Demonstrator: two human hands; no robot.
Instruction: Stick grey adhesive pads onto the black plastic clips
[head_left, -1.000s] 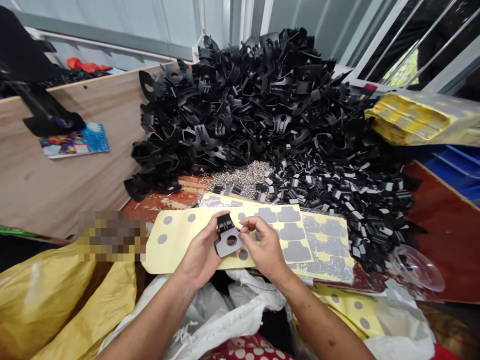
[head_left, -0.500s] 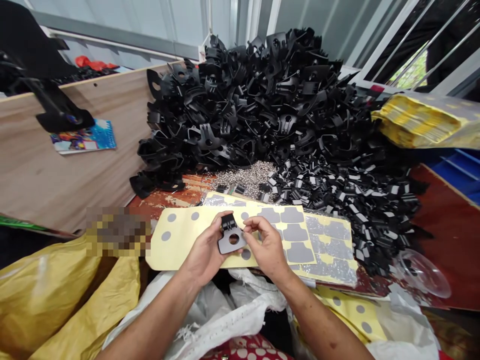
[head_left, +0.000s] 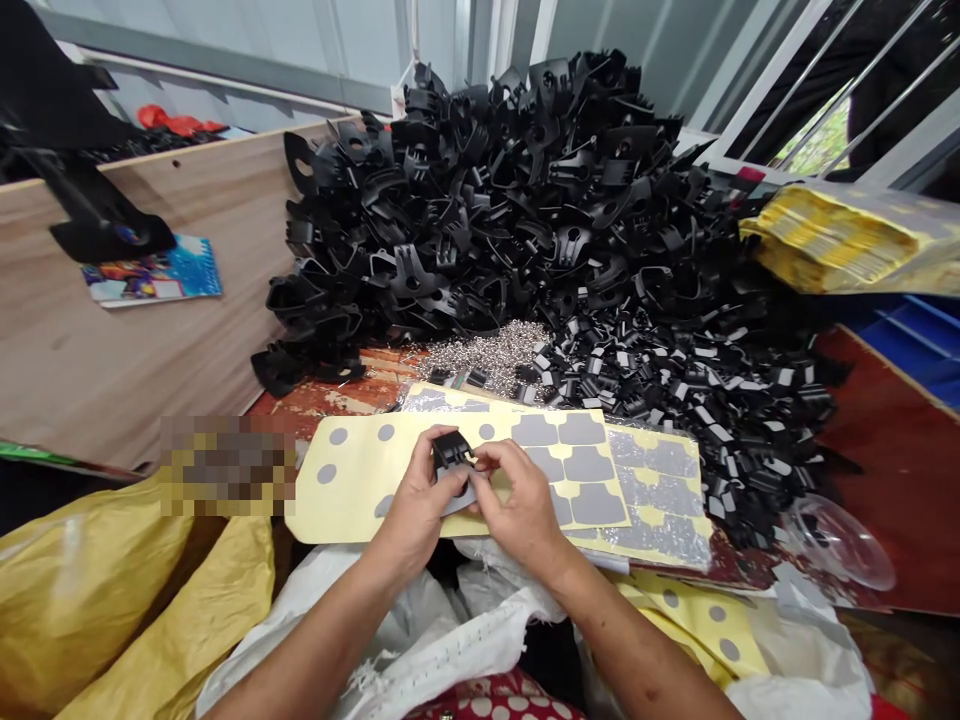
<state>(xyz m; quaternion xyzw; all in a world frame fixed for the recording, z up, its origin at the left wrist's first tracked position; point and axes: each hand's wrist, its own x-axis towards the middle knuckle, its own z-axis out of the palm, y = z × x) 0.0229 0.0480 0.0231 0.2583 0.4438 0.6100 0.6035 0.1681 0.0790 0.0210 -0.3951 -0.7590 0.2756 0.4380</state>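
Between my two hands is a black plastic bracket (head_left: 451, 449) with a grey pad on its flat face. My left hand (head_left: 418, 500) is closed around its left side, the thumb lying across the grey pad. At the bracket's right edge, my right hand (head_left: 517, 505) pinches with thumb and index finger; whether a small part sits between these fingertips is hidden. Directly beneath both hands lies a yellow backing sheet (head_left: 345, 500) carrying grey adhesive pads (head_left: 587, 464). A second sheet in clear wrap (head_left: 667, 500) lies partly under it.
Behind the sheets rises a tall heap of black plastic parts (head_left: 442, 210). Small metal pieces (head_left: 495, 350) and small black clips with pale pads (head_left: 637, 360) lie before it. A clear plastic lid (head_left: 844, 545) is at right. Wooden boards (head_left: 135, 340) wall the left; yellow sacking (head_left: 112, 590) lies below.
My left thumb has moved onto the grey pad, covering the round hole seen before. My right fingers have come in closer against the bracket, which is now tilted more.
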